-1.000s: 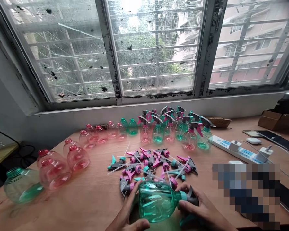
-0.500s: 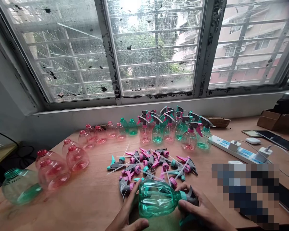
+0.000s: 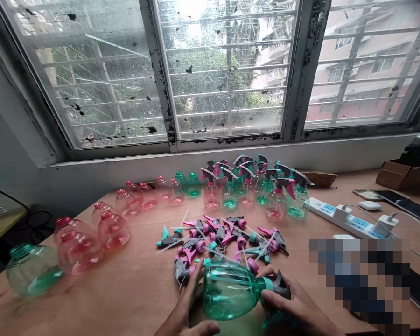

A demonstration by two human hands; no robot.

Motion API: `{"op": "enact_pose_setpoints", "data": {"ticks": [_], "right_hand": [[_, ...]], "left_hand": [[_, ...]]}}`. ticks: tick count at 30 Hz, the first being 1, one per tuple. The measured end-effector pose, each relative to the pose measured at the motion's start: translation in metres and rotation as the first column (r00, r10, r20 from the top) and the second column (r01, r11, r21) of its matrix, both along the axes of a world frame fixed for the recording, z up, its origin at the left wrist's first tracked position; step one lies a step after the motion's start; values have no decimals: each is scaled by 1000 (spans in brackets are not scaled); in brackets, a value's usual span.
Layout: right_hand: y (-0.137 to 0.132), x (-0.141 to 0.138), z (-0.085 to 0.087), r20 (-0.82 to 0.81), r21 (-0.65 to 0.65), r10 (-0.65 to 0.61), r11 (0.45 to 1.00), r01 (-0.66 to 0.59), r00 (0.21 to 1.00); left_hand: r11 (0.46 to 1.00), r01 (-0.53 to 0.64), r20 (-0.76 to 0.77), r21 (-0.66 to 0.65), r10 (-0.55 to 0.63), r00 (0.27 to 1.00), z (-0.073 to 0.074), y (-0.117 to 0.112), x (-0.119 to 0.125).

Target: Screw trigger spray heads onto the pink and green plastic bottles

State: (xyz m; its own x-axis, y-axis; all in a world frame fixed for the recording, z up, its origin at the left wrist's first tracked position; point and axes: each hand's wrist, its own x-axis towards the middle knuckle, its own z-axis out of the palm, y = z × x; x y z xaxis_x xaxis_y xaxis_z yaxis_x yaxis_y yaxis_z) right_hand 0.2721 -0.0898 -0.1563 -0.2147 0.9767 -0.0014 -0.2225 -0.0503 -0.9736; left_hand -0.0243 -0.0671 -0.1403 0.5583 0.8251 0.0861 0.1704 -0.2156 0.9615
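A green see-through spray bottle (image 3: 229, 290) lies on its side at the near edge of the wooden table (image 3: 140, 284). My left hand (image 3: 188, 308) wraps round its wide base. My right hand (image 3: 294, 305) is closed on its grey and teal trigger head (image 3: 279, 288) at the neck. Just beyond the bottle lies a heap of loose trigger heads (image 3: 224, 240), pink, teal and grey, with thin white tubes.
Empty pink bottles (image 3: 110, 228) and a green bottle (image 3: 31, 269) stand at the left. Bottles fitted with trigger heads (image 3: 252, 186) crowd under the window. At the right lie a power strip (image 3: 350, 221), phones (image 3: 404, 203), a cardboard box (image 3: 402, 175) and a blurred patch.
The green bottle has turned slightly between my hands and sits a touch lower. My hands have kept their grip.
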Motion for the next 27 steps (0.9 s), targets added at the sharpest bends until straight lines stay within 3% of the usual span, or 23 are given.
{"op": "enact_pose_setpoints", "data": {"ticks": [6, 11, 18, 24, 27], "right_hand": [[0, 1, -1, 6, 8, 5, 1000, -5, 1000], [2, 2, -5, 14, 26, -3, 1000, 2, 1000], [-1, 1, 1, 71, 36, 9, 999, -11, 997], [0, 0, 0, 41, 22, -14, 1000, 13, 999], [0, 0, -1, 44, 25, -5, 1000, 4, 999]], "left_hand": [[999, -47, -89, 16, 49, 995, 5, -1, 1], [998, -22, -65, 60, 26, 998, 4, -2, 4], [998, 49, 109, -51, -43, 993, 6, -2, 6], [998, 27, 49, 51, -30, 998, 4, -2, 7], [999, 36, 60, 37, -38, 997, 1, 0, 6]]}}
